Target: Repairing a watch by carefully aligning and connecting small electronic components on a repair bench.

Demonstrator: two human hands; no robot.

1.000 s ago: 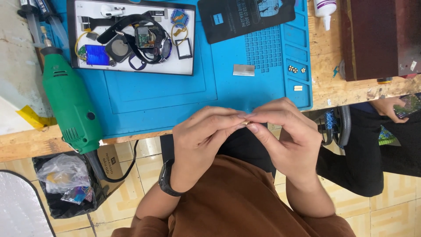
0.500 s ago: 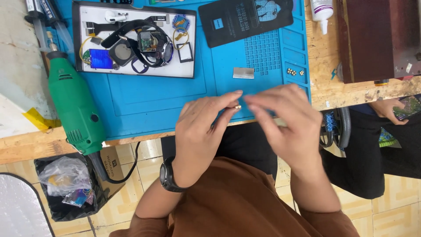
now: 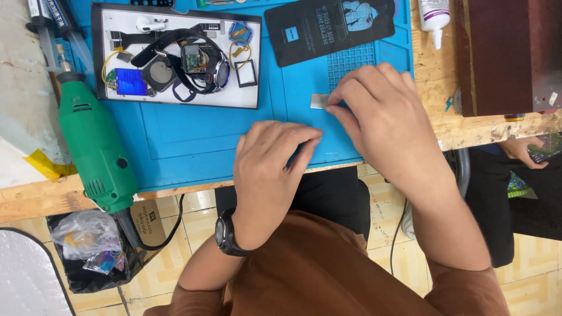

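My right hand reaches over the blue work mat, its fingertips touching a small flat metal piece that lies on the mat. Whether the fingers grip that piece I cannot tell. My left hand rests knuckles up on the mat's near edge, fingers curled; anything under them is hidden. A black watch sits on my left wrist. A white tray at the back left holds a taken-apart smartwatch, its strap, a small screen frame and a blue part.
A green rotary tool lies at the mat's left. A black card and a white glue bottle sit at the back, a dark wooden box at right. Another person's hand shows far right. A bin bag lies on the floor.
Both hands, held together off the table's edge, have moved apart and forward onto the mat. My right hand has reached the metal piece; the left has settled at the near edge.
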